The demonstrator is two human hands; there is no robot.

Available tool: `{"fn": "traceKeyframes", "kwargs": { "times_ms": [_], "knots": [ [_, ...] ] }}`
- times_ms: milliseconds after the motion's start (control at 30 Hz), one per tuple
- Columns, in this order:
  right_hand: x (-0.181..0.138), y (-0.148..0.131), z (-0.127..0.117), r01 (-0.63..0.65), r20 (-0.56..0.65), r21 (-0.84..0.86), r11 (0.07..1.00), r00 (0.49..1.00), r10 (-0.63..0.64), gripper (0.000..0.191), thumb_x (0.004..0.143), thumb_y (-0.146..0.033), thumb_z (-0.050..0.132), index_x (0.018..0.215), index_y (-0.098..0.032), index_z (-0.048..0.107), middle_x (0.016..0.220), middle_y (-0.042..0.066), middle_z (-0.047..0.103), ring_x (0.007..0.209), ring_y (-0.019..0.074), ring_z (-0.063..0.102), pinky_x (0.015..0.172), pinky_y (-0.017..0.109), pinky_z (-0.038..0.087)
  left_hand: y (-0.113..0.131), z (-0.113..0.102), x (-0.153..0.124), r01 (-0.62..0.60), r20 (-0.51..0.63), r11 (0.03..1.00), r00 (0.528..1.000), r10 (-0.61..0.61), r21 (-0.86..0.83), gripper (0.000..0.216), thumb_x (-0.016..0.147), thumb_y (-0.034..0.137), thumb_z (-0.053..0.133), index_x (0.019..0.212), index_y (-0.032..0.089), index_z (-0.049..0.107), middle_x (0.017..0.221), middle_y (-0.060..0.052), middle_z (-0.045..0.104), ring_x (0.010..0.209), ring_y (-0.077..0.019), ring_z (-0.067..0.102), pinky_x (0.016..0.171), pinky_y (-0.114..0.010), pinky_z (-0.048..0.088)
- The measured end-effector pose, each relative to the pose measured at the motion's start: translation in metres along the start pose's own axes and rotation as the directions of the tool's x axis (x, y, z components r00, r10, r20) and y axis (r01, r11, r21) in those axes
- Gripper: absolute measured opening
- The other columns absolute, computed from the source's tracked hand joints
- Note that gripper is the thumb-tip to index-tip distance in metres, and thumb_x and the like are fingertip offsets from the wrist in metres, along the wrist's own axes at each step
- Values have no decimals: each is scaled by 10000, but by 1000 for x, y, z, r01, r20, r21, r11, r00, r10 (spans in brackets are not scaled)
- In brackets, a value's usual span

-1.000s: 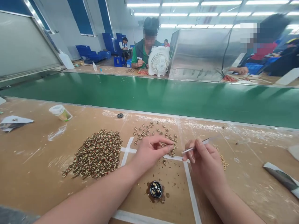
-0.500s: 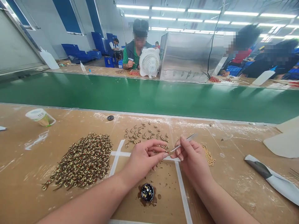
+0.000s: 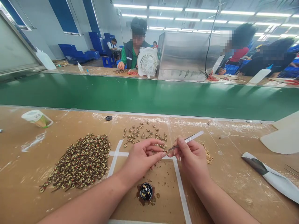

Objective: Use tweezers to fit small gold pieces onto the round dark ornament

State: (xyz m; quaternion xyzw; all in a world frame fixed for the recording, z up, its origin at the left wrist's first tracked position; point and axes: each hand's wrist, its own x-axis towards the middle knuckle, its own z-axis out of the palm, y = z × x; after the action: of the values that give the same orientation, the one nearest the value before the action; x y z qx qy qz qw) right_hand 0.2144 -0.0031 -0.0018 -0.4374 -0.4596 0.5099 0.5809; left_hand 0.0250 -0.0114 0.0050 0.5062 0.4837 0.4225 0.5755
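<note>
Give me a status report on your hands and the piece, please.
Left hand pinching small piece. Right hand holding tweezers, tips at piece. Black round container nearby, not between hands.

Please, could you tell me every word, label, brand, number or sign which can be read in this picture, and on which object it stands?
No text can be read here.
Plastic cup: faint print-like marks, too small and blurred to read.
White fan: no lettering can be made out.
Metal tool in the right hand: no lettering can be made out.
</note>
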Motion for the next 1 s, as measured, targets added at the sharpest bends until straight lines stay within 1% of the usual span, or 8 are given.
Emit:
{"fn": "traceKeyframes", "kwargs": {
  "times_ms": [133, 233, 400, 533, 667, 800, 1000],
  "knots": [
    [0, 0, 0, 30, -7, -39, 999, 1000, -30, 433, 955, -573, 773, 764, -187, 727, 553, -6, 620, 534, 162, 682, 583, 270, 527, 2, 0, 0, -8, 1, 1000, 1000, 8, 3, 359, 815, 331, 881, 1149, 232, 793, 915, -80, 822, 528, -79, 557, 458, -194, 447],
    [-1, -2, 1, 61, 6, -79, 995, 998, -60, 435, 968, -566, 756, 757, -187, 731, 569, 17, 649, 540, 161, 673, 557, 263, 505, 1, -1, -1, -29, -7, 999, 1000, 29, 26, 351, 816, 342, 880, 1137, 230, 792, 905, -82, 826, 558, -98, 588, 479, -211, 459],
    [-4, -7, 2, 105, 2, -125, 987, 994, -105, 402, 989, -528, 735, 765, -194, 725, 560, 9, 626, 548, 163, 662, 566, 273, 525, 0, -1, -2, -69, -43, 996, 997, 71, 56, 326, 785, 363, 902, 1060, 222, 794, 880, -78, 822, 700, -156, 707, 586, -254, 542],
    [-6, -8, 2, 141, 8, -173, 975, 990, -141, 447, 992, -547, 715, 716, -196, 699, 548, 14, 624, 531, 165, 646, 553, 280, 534, 3, 0, -3, -104, -54, 993, 993, 108, 61, 251, 791, 332, 877, 997, 220, 787, 859, -64, 817, 811, -191, 764, 707, -297, 600],
    [-6, -6, 2, 180, 20, -183, 966, 984, -180, 442, 1006, -536, 703, 730, -190, 713, 554, 24, 655, 521, 163, 657, 547, 270, 537, 6, 2, -4, -148, -56, 985, 987, 153, 84, 189, 814, 295, 847, 974, 225, 776, 863, -49, 819, 820, -189, 778, 745, -308, 613],
    [-7, -6, 3, 189, 27, -172, 967, 982, -187, 428, 1016, -501, 701, 717, -194, 706, 550, 16, 646, 538, 167, 680, 559, 266, 544, 7, 1, -4, -162, -66, 982, 983, 169, 93, 174, 801, 271, 853, 941, 227, 759, 821, -31, 812, 812, -192, 790, 762, -312, 623],
    [-7, -8, 2, 207, 52, -181, 961, 978, -201, 432, 1039, -473, 663, 713, -195, 714, 570, 30, 669, 537, 163, 668, 565, 276, 542, 8, 2, -4, -179, -74, 982, 980, 183, 56, 172, 779, 246, 860, 881, 223, 725, 817, -20, 807, 803, -181, 790, 766, -302, 635]
  ]
}}
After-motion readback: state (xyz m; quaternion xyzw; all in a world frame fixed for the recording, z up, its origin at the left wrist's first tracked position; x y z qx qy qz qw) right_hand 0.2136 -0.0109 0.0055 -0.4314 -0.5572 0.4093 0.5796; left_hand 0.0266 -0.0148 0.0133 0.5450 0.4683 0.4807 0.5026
